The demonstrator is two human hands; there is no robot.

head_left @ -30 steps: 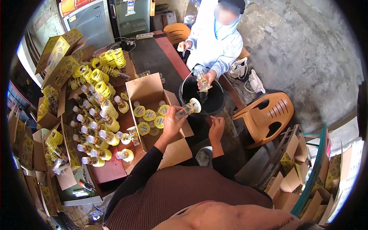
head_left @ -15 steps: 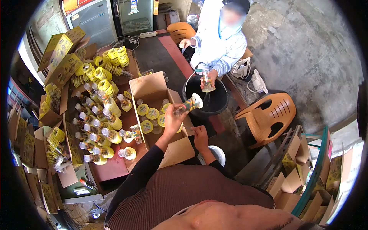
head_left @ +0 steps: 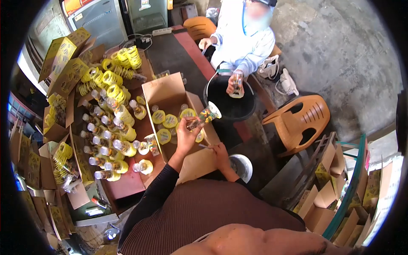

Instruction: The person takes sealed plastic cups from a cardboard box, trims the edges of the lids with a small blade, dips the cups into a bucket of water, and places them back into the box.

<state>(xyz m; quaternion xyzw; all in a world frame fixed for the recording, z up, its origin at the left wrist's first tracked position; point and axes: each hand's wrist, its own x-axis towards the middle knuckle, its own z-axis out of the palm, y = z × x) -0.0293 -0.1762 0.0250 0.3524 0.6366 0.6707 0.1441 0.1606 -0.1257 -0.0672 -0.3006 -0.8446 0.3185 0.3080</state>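
My left hand (head_left: 185, 137) is wrapped round the lower part of a glass bottle (head_left: 205, 115), tilted with its wide pale end up and to the right, over the open cardboard box (head_left: 165, 90). Inside that box stand several items with round yellow labels (head_left: 171, 121). My right hand (head_left: 221, 155), beside the box's right flap, pinches a small thin pale object (head_left: 205, 146) that I cannot make out. Just below my right hand is a metal bowl (head_left: 241, 167), partly hidden by my wrist.
Rows of bottles (head_left: 124, 147) and yellow rings (head_left: 112, 79) cover the table at left. Across the table a person (head_left: 250, 44) holds a glass (head_left: 236, 85) over a black bucket (head_left: 229, 106). An orange chair (head_left: 301, 123) stands at right; cartons (head_left: 325, 199) lie lower right.
My right hand has moved left, from near the bucket to the box's flap. The bottle in my left hand has tilted slightly. The person's glass has moved lower over the bucket.
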